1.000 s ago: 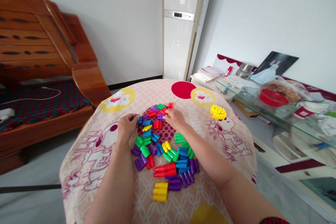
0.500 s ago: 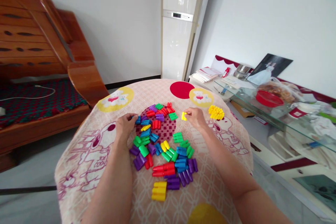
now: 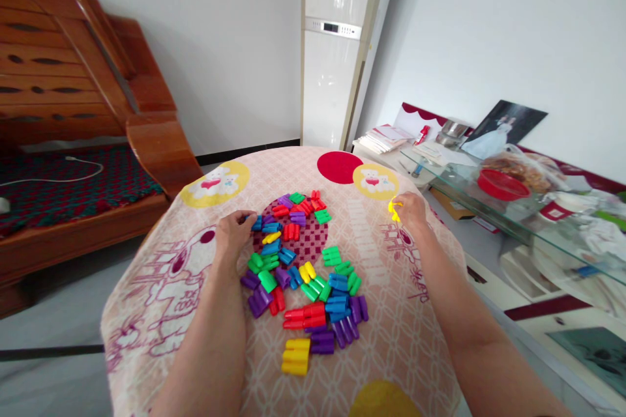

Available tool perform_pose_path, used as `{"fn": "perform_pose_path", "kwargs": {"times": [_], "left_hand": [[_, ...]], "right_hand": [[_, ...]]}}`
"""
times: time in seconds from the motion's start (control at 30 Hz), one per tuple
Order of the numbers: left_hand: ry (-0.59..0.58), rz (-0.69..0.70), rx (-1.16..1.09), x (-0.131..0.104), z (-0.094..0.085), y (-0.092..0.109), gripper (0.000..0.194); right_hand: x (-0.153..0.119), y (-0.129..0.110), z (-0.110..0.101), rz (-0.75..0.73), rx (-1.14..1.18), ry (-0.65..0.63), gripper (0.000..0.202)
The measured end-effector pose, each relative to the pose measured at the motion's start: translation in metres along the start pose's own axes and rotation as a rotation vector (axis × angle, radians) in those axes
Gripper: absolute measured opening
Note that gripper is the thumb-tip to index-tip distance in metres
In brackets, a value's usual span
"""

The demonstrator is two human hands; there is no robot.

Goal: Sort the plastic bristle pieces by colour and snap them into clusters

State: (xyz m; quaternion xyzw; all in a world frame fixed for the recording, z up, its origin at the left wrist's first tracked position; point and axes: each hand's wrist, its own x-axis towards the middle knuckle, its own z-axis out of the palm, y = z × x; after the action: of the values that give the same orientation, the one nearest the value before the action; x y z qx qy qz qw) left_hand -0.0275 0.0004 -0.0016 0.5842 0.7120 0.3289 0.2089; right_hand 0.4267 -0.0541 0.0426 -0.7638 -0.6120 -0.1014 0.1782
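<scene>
My left hand rests at the left edge of the scattered plastic building blocks, its fingers closed on a blue building block. Over at the right side of the table, my right hand is closed at the cluster of yellow building blocks, and mostly hides it. The yellow block in its fingers cannot be told apart from that cluster. Between my arms lie several loose blocks: red, green, purple, blue and yellow.
A patterned cloth covers the round table. To the left stands a wooden bench. On the right, a glass-topped cabinet carries papers, a red bowl and a photo. Behind the table is a tall white appliance.
My right hand has moved right with a yellow block, from open cloth to the yellow cluster, which it now covers. My left hand has stayed at the blue block.
</scene>
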Motion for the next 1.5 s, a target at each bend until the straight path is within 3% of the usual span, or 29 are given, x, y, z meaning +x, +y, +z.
{"fn": "perform_pose_path", "kwargs": {"times": [0.2, 0.33, 0.43, 0.6, 0.7, 0.77, 0.87, 0.97, 1.1, 1.2, 1.33, 1.5], "left_hand": [[0.003, 0.007, -0.003, 0.001, 0.001, -0.002, 0.037], [0.0, -0.003, -0.044, 0.002, 0.005, -0.006, 0.04], [-0.003, 0.0, -0.075, 0.002, 0.007, -0.009, 0.041], [-0.003, -0.008, -0.078, 0.003, 0.008, -0.011, 0.041], [-0.003, -0.004, -0.088, 0.004, 0.009, -0.012, 0.042], [-0.004, 0.002, -0.096, 0.005, 0.01, -0.013, 0.042], [-0.009, 0.006, -0.098, 0.007, 0.01, -0.014, 0.042], [-0.008, 0.004, -0.084, 0.006, 0.008, -0.012, 0.042], [-0.003, 0.003, -0.056, 0.003, 0.005, -0.007, 0.041], [0.002, 0.0, -0.04, 0.002, 0.004, -0.005, 0.04], [-0.005, -0.009, -0.04, 0.001, 0.003, -0.002, 0.039], [0.0, -0.013, -0.025, -0.001, 0.0, 0.001, 0.037]], "right_hand": [[-0.004, 0.001, 0.003, 0.004, -0.047, 0.016, 0.025], [-0.015, -0.03, 0.002, -0.076, 0.052, 0.04, 0.025], [-0.033, -0.075, -0.002, -0.243, 0.255, -0.099, 0.023], [-0.076, -0.151, -0.013, -0.707, 0.497, -0.424, 0.012], [-0.096, -0.177, -0.015, -0.936, 0.496, -0.569, 0.011], [-0.102, -0.185, -0.012, -0.99, 0.471, -0.604, 0.01], [-0.098, -0.185, -0.008, -0.905, 0.485, -0.542, 0.018], [-0.078, -0.167, -0.009, -0.671, 0.544, -0.417, 0.018], [-0.034, -0.117, -0.015, -0.227, 0.454, -0.165, 0.025], [-0.003, -0.076, -0.018, -0.022, 0.225, -0.031, 0.031], [0.024, -0.043, -0.013, 0.174, -0.023, -0.037, 0.029], [0.036, -0.033, -0.002, 0.242, -0.134, -0.186, 0.024]]}}
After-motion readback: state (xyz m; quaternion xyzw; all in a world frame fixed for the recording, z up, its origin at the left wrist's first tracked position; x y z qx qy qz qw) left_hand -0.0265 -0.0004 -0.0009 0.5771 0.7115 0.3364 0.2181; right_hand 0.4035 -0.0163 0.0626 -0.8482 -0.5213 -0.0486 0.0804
